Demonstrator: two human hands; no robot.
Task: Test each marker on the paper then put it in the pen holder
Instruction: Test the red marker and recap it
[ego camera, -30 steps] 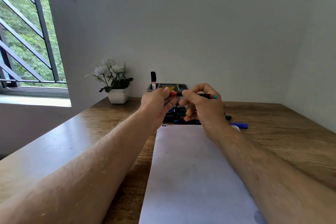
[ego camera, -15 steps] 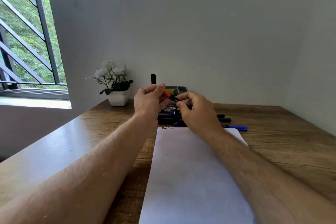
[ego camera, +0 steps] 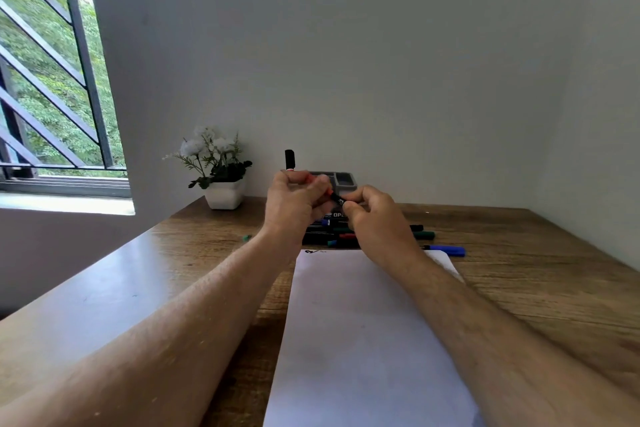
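Both hands hold one black marker (ego camera: 335, 198) with a red cap above the far end of the white paper (ego camera: 363, 340). My left hand (ego camera: 294, 203) grips the red cap end. My right hand (ego camera: 375, 218) pinches the black barrel. Behind them stands the grey pen holder (ego camera: 346, 180) with one black marker (ego camera: 289, 159) upright at its left. Several markers (ego camera: 424, 235) lie in a pile just beyond the paper, and a blue marker (ego camera: 446, 250) lies to their right. A small dark mark (ego camera: 311, 251) shows at the paper's far left corner.
A white pot of white flowers (ego camera: 221, 180) stands at the back left of the wooden desk (ego camera: 540, 270). A small green cap (ego camera: 246, 237) lies on the desk left of my left wrist. A barred window (ego camera: 52, 80) is on the left.
The marker tilted from level to slanting down to the right. My right hand dropped lower and its grip slid to the barrel near the red cap. A green cap now lies on the desk.
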